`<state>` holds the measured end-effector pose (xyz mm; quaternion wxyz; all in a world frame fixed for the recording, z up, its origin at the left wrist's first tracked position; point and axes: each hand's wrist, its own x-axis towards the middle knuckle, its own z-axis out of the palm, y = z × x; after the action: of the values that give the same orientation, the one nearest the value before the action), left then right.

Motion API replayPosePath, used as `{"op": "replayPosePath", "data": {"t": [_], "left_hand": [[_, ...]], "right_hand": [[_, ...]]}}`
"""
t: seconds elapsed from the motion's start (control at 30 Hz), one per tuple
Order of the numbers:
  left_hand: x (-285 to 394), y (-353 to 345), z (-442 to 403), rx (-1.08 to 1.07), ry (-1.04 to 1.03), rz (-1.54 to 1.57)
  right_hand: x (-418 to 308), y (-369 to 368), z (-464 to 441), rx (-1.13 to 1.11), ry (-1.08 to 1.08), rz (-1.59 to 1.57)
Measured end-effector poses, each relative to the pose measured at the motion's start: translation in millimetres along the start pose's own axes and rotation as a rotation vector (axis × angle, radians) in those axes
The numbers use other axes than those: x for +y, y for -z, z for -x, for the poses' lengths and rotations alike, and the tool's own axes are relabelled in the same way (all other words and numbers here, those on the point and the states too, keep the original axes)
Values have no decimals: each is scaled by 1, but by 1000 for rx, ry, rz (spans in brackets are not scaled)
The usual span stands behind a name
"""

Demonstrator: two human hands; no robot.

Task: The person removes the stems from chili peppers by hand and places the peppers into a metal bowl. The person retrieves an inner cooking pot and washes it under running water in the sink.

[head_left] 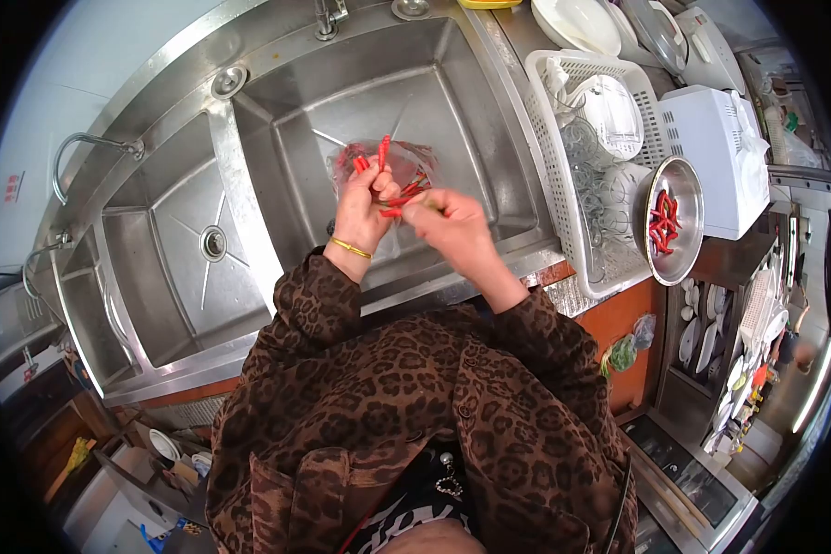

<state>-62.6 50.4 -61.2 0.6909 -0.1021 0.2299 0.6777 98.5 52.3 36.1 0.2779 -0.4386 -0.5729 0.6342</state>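
Observation:
Several red chili peppers [384, 150] stick out of my left hand [363, 205], whose fingers are wrapped round them. My right hand [448, 224] is closed in a pinch at the stem end of a red chili pepper [392, 212], close beside the left. Below both hands, a clear plastic bag [421, 159] with more red chilies lies in the large steel sink [471, 102]. Off to the right, a round steel bowl [688, 175] holds several red chilies. Its near rim rests by the basket's edge.
A white plastic basket [556, 175] of glasses and bowls stands right of the sink, beside a white box-shaped appliance [711, 157]. A second sink basin [166, 222] lies to the left, past a steel divider [240, 185]. Faucets [327, 20] line the back edge.

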Motion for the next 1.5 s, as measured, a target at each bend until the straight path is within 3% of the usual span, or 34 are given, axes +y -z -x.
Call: {"op": "replayPosePath", "data": {"t": [0.13, 0.33, 0.5, 0.67, 0.83, 1.0, 1.13, 1.3, 1.5], "left_hand": [[2, -19, 10, -5, -11, -172], [-8, -40, 28, -224, 340, -95], [-12, -58, 34, -270, 317, -126], [-23, -78, 39, -257, 135, -321], [-43, -78, 41, -215, -64, -782], [-61, -95, 44, -250, -108, -958], [-62, -130, 35, -367, 196, -534], [-111, -234, 18, -616, 492, -598], [-225, -316, -6, -811, 669, -771]], "right_hand": [[-15, 30, -8, 177, -233, -773], [-9, 30, -13, 286, -155, -557], [-5, 26, -12, 301, -102, -531], [-7, 28, -11, 348, -109, -549], [14, 33, -12, 512, -30, -526], [27, 55, -15, 373, -169, -827], [38, 81, -5, 274, -230, -1061], [52, 71, 6, 231, -247, -1311], [64, 84, 15, 15, -224, -1620]]}}
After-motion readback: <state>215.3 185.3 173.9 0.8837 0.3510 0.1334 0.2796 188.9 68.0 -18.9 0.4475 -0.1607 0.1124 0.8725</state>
